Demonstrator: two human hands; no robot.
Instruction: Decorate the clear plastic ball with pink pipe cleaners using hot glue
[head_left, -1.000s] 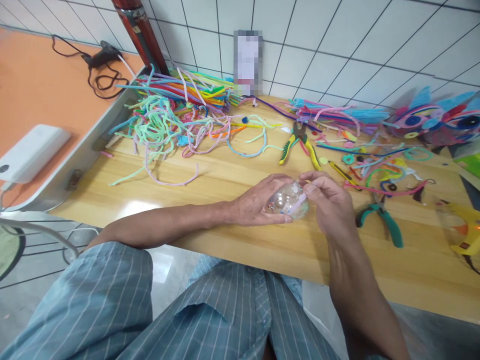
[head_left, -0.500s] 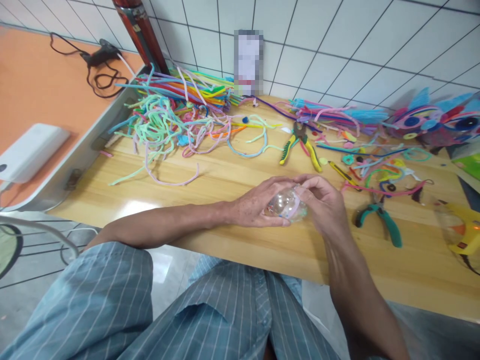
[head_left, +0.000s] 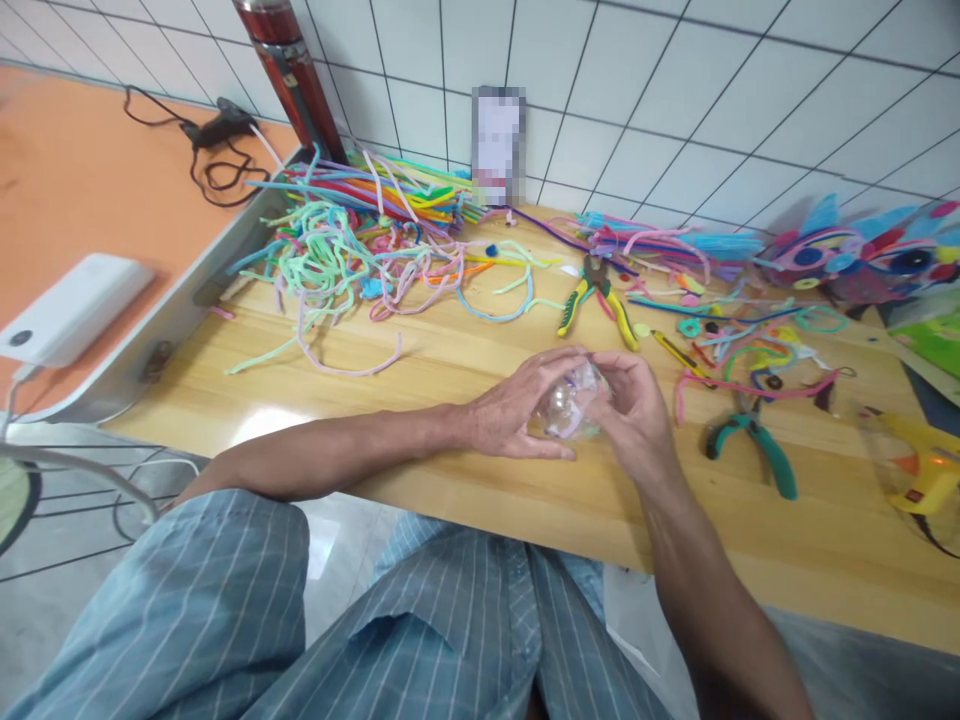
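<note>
Between my two hands, just above the table's near part, is a clear, rounded plastic piece [head_left: 564, 408] with a pale lilac strip on it. My left hand [head_left: 517, 408] wraps its left side, thumb low and fingers over the top. From the right, my right hand [head_left: 634, 400] grips the same piece, with thumb and fingers bent against its surface. The fingers hide parts of it, and I cannot tell exactly what kind of object it is. Yellow-and-green pliers [head_left: 598, 300] lie beyond the hands, and teal-handled pliers [head_left: 754, 440] rest to their right.
Pipe cleaners [head_left: 322, 255] are heaped at back left, near a red thermos [head_left: 292, 80]. A phone [head_left: 497, 145] leans on the tiled wall. On the right are a yellow glue gun [head_left: 926, 475], a utility knife [head_left: 679, 355] and colourful fish-like crafts [head_left: 840, 255]. A white power bank [head_left: 75, 308] sits left.
The plastic piece has turned in my hands, so the lilac strip shows at a different angle. My right hand has shifted slightly left. The whole view has tilted a little.
</note>
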